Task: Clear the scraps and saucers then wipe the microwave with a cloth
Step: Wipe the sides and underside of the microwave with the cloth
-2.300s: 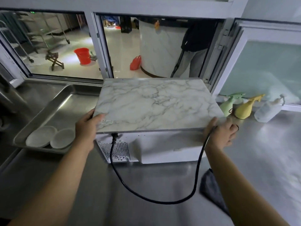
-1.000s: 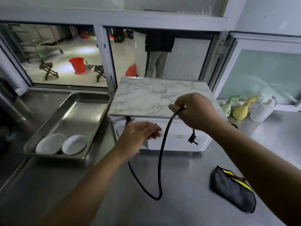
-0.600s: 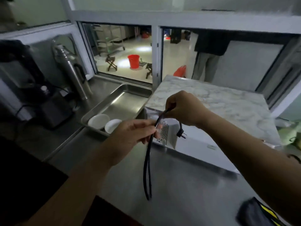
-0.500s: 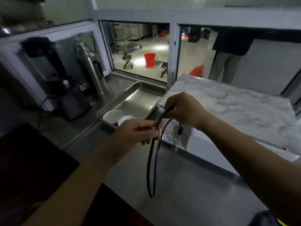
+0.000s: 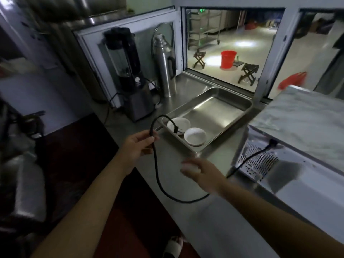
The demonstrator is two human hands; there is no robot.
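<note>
The marble-topped microwave [image 5: 305, 127] stands at the right with its vented back facing me. Its black power cord [image 5: 157, 175] runs from the back, loops low over the counter and rises to my left hand [image 5: 138, 146], which pinches it near the plug end; the plug [image 5: 176, 130] hangs over the tray. My right hand [image 5: 201, 172] hovers over the counter, blurred, fingers relaxed, holding nothing. Two white saucers [image 5: 186, 130] lie in the near corner of a steel tray [image 5: 223, 112]. The cloth is out of view.
A black blender [image 5: 130, 75] and a steel thermos [image 5: 165, 66] stand at the back left of the steel counter [image 5: 178, 175]. Beyond the window are a red bucket [image 5: 228, 59] and stools. The counter's front edge runs diagonally, with dark floor to the left.
My right hand let go of the cord and dropped toward the counter. My left hand carried the plug end leftward, over the tray. My view swung left, away from the cloth.
</note>
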